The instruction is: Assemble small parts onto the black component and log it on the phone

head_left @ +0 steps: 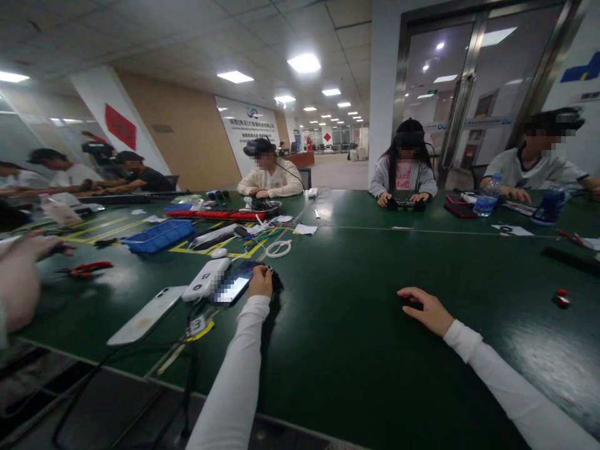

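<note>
My left hand (261,282) is closed around a small black object (277,282) on the green table; its kind is hard to make out, and the fingers partly hide it. Just left of that hand lies a dark phone (237,284) with a lit screen, its picture partly blurred out. A white power bank (206,279) is beside the phone. My right hand (429,310) rests low over the table with fingers apart, holding nothing. Farther to its right sits a small red-and-black object (561,299).
A white phone (145,315), red-handled pliers (87,270), a blue tray (159,236) and a coiled white cable (278,249) lie to the left. Black cables (190,387) hang over the near edge. Several people sit around the table; a bottle (488,197) stands at the far right.
</note>
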### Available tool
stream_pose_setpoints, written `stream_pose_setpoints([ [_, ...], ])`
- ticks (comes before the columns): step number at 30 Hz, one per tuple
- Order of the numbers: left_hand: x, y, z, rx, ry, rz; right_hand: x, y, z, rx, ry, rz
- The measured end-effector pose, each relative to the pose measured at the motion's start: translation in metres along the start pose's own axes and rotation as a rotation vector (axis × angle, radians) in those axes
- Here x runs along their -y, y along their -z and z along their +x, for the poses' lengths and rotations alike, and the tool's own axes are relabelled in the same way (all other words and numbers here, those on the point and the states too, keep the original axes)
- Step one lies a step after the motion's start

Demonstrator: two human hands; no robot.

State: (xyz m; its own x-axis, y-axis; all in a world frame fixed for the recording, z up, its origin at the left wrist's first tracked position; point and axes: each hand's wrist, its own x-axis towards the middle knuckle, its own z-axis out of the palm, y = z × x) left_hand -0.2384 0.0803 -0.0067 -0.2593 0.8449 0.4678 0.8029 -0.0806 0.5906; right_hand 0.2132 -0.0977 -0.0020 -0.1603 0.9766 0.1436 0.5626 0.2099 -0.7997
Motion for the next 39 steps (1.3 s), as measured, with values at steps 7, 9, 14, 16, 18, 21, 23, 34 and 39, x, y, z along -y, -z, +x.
stream_pose_setpoints([
  [7, 0.0009, -0.0005, 0.0027, -0.048, -0.103, 0.054, -0.0057, -0.0012, 0.0012, 0.011, -0.003, -0.016],
  [9, 0.0005, 0.0000, 0.0026, -0.052, -0.109, 0.056, -0.0055, -0.0015, 0.0011, 0.009, 0.014, -0.017],
  [14, -0.0008, 0.0016, 0.0025, -0.048, -0.101, 0.111, -0.0033, -0.0012, 0.0010, 0.004, 0.010, -0.010],
  [16, -0.0010, 0.0020, 0.0022, -0.045, -0.100, 0.142, -0.0035, -0.0011, 0.0010, 0.004, 0.006, -0.004],
  [18, -0.0014, 0.0025, 0.0014, -0.038, -0.113, 0.166, -0.0045, -0.0012, 0.0010, 0.008, 0.015, 0.000],
  [21, -0.0024, 0.0036, -0.0004, -0.037, -0.145, 0.193, -0.0065, -0.0016, 0.0013, 0.008, 0.032, -0.002],
  [23, -0.0031, 0.0047, -0.0014, -0.043, -0.160, 0.207, -0.0070, -0.0020, 0.0016, 0.005, 0.043, -0.003],
  [34, -0.0042, 0.0076, -0.0029, -0.048, -0.142, 0.223, -0.0047, -0.0012, 0.0007, 0.012, 0.027, -0.008],
  [39, -0.0066, 0.0093, -0.0048, -0.013, -0.131, 0.231, -0.0045, -0.0010, 0.0009, 0.019, 0.022, -0.004],
])
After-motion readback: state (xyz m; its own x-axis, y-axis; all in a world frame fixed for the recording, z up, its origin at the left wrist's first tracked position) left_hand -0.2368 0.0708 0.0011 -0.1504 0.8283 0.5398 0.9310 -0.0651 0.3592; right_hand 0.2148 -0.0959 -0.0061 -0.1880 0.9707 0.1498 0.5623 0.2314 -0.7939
